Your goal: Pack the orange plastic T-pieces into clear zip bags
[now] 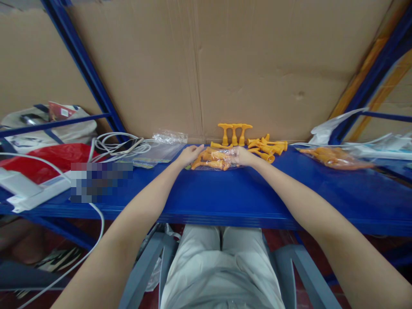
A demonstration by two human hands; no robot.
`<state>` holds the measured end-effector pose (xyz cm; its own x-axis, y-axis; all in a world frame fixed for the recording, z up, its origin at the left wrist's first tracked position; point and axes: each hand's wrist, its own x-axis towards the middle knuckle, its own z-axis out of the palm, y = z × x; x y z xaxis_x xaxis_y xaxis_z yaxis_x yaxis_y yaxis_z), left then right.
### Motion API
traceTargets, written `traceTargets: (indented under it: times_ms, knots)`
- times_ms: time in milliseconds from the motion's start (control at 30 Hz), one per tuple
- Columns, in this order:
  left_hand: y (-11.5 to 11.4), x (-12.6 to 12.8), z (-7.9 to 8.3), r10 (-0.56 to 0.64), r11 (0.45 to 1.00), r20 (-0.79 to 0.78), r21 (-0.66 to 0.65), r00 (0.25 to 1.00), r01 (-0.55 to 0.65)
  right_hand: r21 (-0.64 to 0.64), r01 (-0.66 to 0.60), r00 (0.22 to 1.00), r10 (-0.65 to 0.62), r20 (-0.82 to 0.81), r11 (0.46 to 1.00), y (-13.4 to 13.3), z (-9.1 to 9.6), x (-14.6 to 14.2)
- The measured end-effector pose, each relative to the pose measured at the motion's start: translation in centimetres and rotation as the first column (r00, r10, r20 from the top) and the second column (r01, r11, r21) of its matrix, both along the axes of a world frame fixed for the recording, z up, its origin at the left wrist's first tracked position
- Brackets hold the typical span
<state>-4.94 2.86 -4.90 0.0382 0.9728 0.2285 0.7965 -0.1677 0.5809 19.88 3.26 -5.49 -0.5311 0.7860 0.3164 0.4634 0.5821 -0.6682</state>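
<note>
A clear plastic bag (215, 164) with several orange plastic T-shaped pieces in it lies on the blue shelf between my hands. My left hand (189, 156) is closed on the bag's left end, its thumb side uppermost and some fingers hidden. At the right end, my right hand (243, 156) grips the bag, and shiny film partly covers its fingertips. Just behind the bag, three orange T-shaped pieces (234, 134) stand upright in a row, their crossbars on top. A loose pile of the same orange pieces (268, 148) lies beyond my right hand.
Flat clear bags (161, 150) and a coiled white cable (124, 143) lie to the left, near red plastic (64, 161) and a white device (35, 189). Another bag of orange pieces (334, 157) rests at right. Cardboard (257, 64) backs the blue shelf (222, 197).
</note>
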Motion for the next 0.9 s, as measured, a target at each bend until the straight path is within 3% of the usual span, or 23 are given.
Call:
traceTargets:
  times_ms: [100, 200, 300, 467, 567, 633, 767, 900]
  knots:
    - [0.1, 0.2, -0.2, -0.045, 0.997, -0.032, 0.058, 0.998, 0.046, -0.094, -0.045, 0.998, 0.04, -0.055, 0.995, -0.5, 0.1, -0.6]
    - [0.4, 0.4, -0.5, -0.027, 0.99, -0.113, 0.138, 0.993, 0.042, -0.166, 0.005, 0.99, -0.028, -0.139, 0.986, -0.9, 0.5, -0.8]
    - [0.4, 0.5, -0.5, 0.009, 0.991, -0.168, 0.13, 0.986, 0.013, -0.157, 0.113, 0.974, -0.141, -0.178, 0.981, -1.0, 0.9, -0.9]
    - [0.0, 0.6, -0.1, 0.034, 0.993, -0.193, 0.115, 0.981, -0.012, -0.047, 0.376, 0.927, -0.376, 0.009, 0.925, -0.9, 1.3, -0.5]
    - [-0.1, 0.5, -0.2, 0.014, 0.985, -0.224, 0.172, 0.974, 0.025, -0.164, 0.344, 0.938, -0.331, 0.104, 0.924, -1.2, 1.3, -0.1]
    - [-0.1, 0.5, -0.2, -0.062, 0.96, -0.248, 0.25, 0.967, 0.125, -0.283, 0.314, 0.949, -0.294, 0.111, 0.906, -1.4, 1.3, -0.1]
    - [-0.1, 0.8, 0.0, -0.258, 0.865, -0.3, 0.351, 0.919, 0.357, -0.475, 0.249, 0.943, -0.323, -0.08, 0.844, -1.4, 1.3, -0.3]
    - [-0.1, 1.4, 0.3, -0.275, 0.859, -0.311, 0.345, 0.91, 0.378, -0.579, 0.148, 0.902, -0.349, -0.254, 0.802, -1.5, 1.4, -0.5]
